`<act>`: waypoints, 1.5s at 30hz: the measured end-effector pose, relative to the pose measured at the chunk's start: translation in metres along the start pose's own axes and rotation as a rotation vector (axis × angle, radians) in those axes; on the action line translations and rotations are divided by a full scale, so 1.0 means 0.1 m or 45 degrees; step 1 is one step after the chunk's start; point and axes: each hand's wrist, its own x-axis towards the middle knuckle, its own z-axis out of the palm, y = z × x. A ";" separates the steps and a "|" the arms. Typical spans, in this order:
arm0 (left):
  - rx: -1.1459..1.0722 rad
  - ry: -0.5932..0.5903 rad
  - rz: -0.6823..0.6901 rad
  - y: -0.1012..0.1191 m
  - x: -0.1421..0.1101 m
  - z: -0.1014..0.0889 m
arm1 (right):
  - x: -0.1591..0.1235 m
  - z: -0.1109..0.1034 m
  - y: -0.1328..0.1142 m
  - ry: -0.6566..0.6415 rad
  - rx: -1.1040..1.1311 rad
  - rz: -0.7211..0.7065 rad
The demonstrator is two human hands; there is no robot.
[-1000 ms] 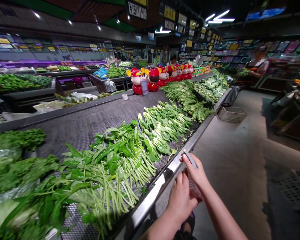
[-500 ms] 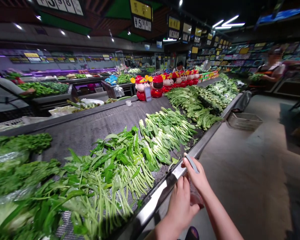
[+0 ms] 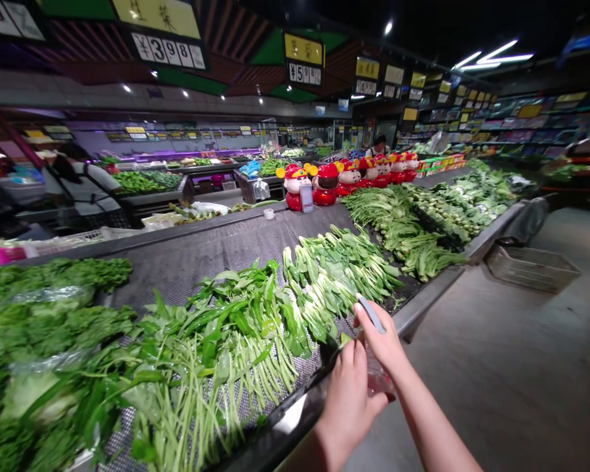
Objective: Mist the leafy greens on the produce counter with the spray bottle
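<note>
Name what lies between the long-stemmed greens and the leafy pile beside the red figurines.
Bunches with short white stems, on the dark mesh, as the head view shows.

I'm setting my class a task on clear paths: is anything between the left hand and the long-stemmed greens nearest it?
The rack's front rim runs between the left hand and the long-stemmed greens. Nothing else visible stands there. How far the rim rises, this one view cannot settle.

leafy green vegetables (image 3: pixel 236 328) lie in piles on the black display counter (image 3: pixel 177 246).
</note>
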 end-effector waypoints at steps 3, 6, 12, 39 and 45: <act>0.013 0.003 -0.027 0.09 0.07 0.07 | 0.07 -0.10 0.04 -0.055 0.008 -0.009; 0.025 0.011 -0.042 0.20 0.18 0.14 | 0.17 -0.22 0.09 -0.091 0.030 0.006; 0.019 0.050 -0.068 0.41 0.48 0.31 | 0.44 -0.45 0.17 -0.140 0.099 -0.055; -0.055 0.009 -0.033 0.68 1.32 0.43 | 1.18 -0.85 0.42 -0.094 0.015 -0.008; -0.095 0.013 -0.008 0.60 1.44 0.38 | 1.31 -0.81 0.41 -0.099 0.003 -0.057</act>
